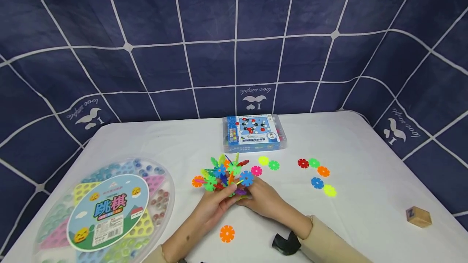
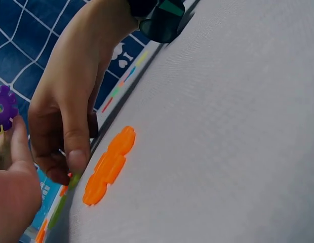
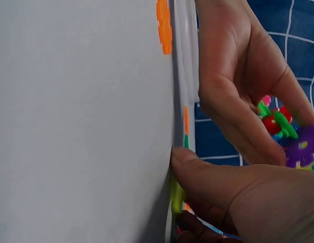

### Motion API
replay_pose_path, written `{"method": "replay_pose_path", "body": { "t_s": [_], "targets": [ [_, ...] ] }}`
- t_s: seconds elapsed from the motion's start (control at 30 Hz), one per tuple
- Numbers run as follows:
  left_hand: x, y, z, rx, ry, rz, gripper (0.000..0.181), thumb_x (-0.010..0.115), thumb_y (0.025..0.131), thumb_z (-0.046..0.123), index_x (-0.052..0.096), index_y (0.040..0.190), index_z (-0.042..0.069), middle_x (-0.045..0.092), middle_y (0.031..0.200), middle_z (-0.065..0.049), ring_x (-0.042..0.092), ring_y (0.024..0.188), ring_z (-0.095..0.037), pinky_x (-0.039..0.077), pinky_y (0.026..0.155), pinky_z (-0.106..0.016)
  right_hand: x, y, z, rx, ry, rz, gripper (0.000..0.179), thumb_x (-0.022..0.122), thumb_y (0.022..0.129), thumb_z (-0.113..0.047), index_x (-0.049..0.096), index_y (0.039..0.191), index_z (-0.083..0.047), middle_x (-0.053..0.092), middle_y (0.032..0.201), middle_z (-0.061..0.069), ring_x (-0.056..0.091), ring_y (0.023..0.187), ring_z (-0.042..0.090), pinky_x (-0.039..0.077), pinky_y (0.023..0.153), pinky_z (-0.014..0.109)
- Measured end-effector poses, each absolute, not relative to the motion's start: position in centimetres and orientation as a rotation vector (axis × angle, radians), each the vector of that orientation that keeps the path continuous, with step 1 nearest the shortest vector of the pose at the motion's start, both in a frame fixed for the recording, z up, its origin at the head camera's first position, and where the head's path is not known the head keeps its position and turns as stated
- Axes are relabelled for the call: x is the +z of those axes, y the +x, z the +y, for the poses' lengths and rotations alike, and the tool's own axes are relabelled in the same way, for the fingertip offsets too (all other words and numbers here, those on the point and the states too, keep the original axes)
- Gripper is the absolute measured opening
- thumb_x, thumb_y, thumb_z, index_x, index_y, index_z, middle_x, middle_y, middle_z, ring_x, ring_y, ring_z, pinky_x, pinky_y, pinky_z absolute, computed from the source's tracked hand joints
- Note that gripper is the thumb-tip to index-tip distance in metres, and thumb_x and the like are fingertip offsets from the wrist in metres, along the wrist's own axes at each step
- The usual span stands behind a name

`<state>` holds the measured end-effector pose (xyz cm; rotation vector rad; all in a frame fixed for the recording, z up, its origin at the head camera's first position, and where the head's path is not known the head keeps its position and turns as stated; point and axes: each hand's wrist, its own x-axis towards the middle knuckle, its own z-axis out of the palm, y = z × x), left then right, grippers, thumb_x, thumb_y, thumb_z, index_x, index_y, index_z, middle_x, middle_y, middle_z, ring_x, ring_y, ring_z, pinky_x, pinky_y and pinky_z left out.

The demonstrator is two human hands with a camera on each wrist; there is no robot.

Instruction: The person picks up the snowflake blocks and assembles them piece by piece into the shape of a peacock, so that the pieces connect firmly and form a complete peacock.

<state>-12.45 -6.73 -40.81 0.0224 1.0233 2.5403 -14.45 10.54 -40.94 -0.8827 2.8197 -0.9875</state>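
A many-coloured cluster of interlocked plastic snowflake discs [image 1: 220,171] is held up over the white table by my left hand [image 1: 213,208]. That hand's fingers and thumb grip its lower side, near a purple disc [image 3: 303,148]. Close beside it, my right hand [image 1: 266,200] pinches a yellow-green disc [image 3: 176,196] between thumb and fingers, low at the tabletop. Part of this disc is hidden by the fingers. A loose orange disc [image 1: 227,233] lies flat in front of the hands. Just behind the right hand are pink [image 1: 256,171], green [image 1: 274,165] and yellow [image 1: 263,160] discs.
To the right lie several more loose discs, among them a blue one [image 1: 317,183]. A round Chinese checkers set [image 1: 166,214] covers the left side. A molecular model box [image 1: 254,148] stands at the back, and a wooden block [image 1: 419,217] sits far right.
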Motion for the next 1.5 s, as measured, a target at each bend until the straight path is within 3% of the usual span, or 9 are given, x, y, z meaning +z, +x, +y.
{"method": "replay_pose_path", "body": {
  "t_s": [0.1, 0.2, 0.33, 0.47, 0.57, 0.87, 1.27, 1.4, 1.5],
  "targets": [
    [-40.7, -12.4, -6.7, 2.513, -0.002, 1.023, 0.03, 0.061, 0.089, 0.001, 0.057, 0.118, 0.007, 0.063, 0.11, -0.014, 0.061, 0.101, -0.027, 0.043, 0.091, -0.044, -40.9, -14.4, 11.3, -1.03, -0.826, 2.77, 0.05, 0.079, 0.076, -0.014, 0.058, 0.12, -0.005, 0.06, 0.11, 0.003, 0.055, 0.099, 0.018, 0.047, 0.088, 0.038],
    [-40.6, -12.3, -6.7, 2.486, -0.046, 1.021, 0.02, 0.063, 0.088, 0.003, 0.061, 0.107, 0.008, 0.065, 0.097, -0.011, 0.063, 0.091, -0.023, 0.045, 0.089, -0.043, -40.8, -14.2, 12.6, -1.159, -0.747, 2.693, 0.032, 0.076, 0.079, -0.01, 0.062, 0.107, -0.004, 0.062, 0.087, 0.0, 0.058, 0.076, 0.012, 0.052, 0.069, 0.03],
    [-40.5, -12.2, -6.6, 2.453, -0.037, 1.024, 0.009, 0.064, 0.086, 0.002, 0.061, 0.094, 0.007, 0.064, 0.086, -0.008, 0.062, 0.084, -0.019, 0.046, 0.09, -0.042, -40.0, -14.2, 14.6, -1.638, -0.618, 2.505, 0.013, 0.066, 0.084, 0.003, 0.063, 0.096, 0.003, 0.062, 0.074, 0.005, 0.062, 0.063, 0.019, 0.054, 0.059, 0.025],
    [-40.7, -12.0, -6.6, 2.411, 0.024, 1.02, 0.004, 0.063, 0.087, 0.002, 0.063, 0.085, 0.006, 0.064, 0.082, -0.006, 0.062, 0.082, -0.018, 0.047, 0.089, -0.039, -39.1, -14.4, 15.5, -2.028, -0.633, 2.33, 0.016, 0.062, 0.085, 0.008, 0.059, 0.101, 0.01, 0.065, 0.082, 0.016, 0.066, 0.07, 0.029, 0.056, 0.065, 0.032],
    [-40.7, -12.0, -6.6, 2.387, 0.063, 1.018, 0.007, 0.061, 0.087, 0.003, 0.066, 0.083, 0.006, 0.065, 0.08, -0.005, 0.062, 0.08, -0.018, 0.049, 0.087, -0.035, -38.9, -14.5, 15.4, -2.094, -0.697, 2.251, 0.014, 0.06, 0.087, 0.007, 0.057, 0.1, 0.011, 0.065, 0.082, 0.019, 0.066, 0.071, 0.026, 0.056, 0.065, 0.035],
    [-40.5, -12.2, -6.6, 2.376, 0.082, 1.024, 0.01, 0.057, 0.087, 0.004, 0.066, 0.083, 0.008, 0.068, 0.078, -0.007, 0.066, 0.075, -0.018, 0.053, 0.076, -0.029, -39.0, -14.4, 15.4, -2.122, -0.795, 2.228, 0.011, 0.059, 0.087, 0.009, 0.059, 0.098, 0.01, 0.064, 0.08, 0.019, 0.066, 0.07, 0.021, 0.056, 0.065, 0.034],
    [-40.4, -12.2, -6.8, 2.309, 0.1, 1.024, 0.009, 0.058, 0.085, 0.001, 0.064, 0.09, 0.002, 0.068, 0.081, -0.011, 0.066, 0.079, -0.02, 0.051, 0.082, -0.035, -39.3, -14.3, 15.2, -2.104, -0.857, 2.18, 0.009, 0.058, 0.088, 0.009, 0.059, 0.096, 0.009, 0.065, 0.081, 0.016, 0.066, 0.071, 0.023, 0.056, 0.065, 0.034],
    [-40.1, -12.0, -6.6, 2.303, -0.002, 1.028, 0.009, 0.058, 0.083, -0.004, 0.063, 0.09, -0.003, 0.067, 0.081, -0.012, 0.066, 0.079, -0.021, 0.05, 0.085, -0.036, -39.4, -14.3, 15.1, -2.105, -0.881, 2.169, 0.009, 0.058, 0.087, 0.009, 0.06, 0.096, 0.009, 0.065, 0.081, 0.016, 0.066, 0.071, 0.023, 0.056, 0.066, 0.033],
    [-40.1, -11.9, -6.2, 2.339, -0.099, 1.055, 0.018, 0.059, 0.082, -0.007, 0.057, 0.1, -0.005, 0.065, 0.084, -0.012, 0.065, 0.077, -0.02, 0.051, 0.082, -0.035, -39.6, -14.2, 14.9, -2.112, -0.934, 2.152, 0.01, 0.058, 0.086, 0.011, 0.061, 0.096, 0.009, 0.065, 0.081, 0.017, 0.066, 0.071, 0.023, 0.056, 0.065, 0.033]
  ]
}}
